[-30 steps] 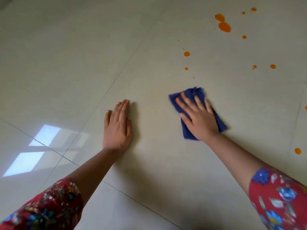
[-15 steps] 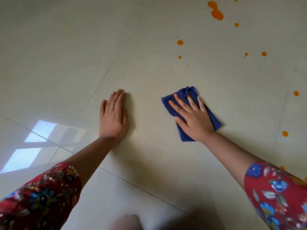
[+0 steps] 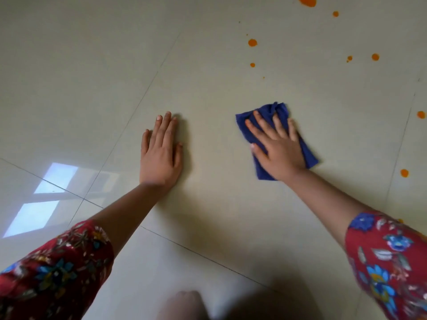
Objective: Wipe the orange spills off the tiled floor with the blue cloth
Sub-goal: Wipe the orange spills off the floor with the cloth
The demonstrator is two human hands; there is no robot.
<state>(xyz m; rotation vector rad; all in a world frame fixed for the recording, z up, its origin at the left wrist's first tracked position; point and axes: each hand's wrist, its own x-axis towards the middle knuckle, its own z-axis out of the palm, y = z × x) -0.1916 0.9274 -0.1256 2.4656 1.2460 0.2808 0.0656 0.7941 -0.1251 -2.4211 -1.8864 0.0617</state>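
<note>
A folded blue cloth (image 3: 308,151) lies flat on the pale tiled floor (image 3: 208,84). My right hand (image 3: 278,148) presses on it with straight, spread fingers. To its left, my left hand (image 3: 161,151) rests flat on a bare tile, fingers together. Orange spills dot the floor beyond and right of the cloth: a round drop (image 3: 252,42), a smaller one (image 3: 252,64), a big blot cut by the top edge (image 3: 307,0), and drops at the right (image 3: 375,57), (image 3: 421,114), (image 3: 404,173).
Grout lines cross the floor diagonally. A bright window reflection (image 3: 46,188) shines on the tiles at the left. A knee (image 3: 182,306) shows at the bottom edge.
The view has tilted down, so the spills sit higher in the frame and more right-side drops and the knee appear. Both hands stay flat; the cloth has hardly shifted.
</note>
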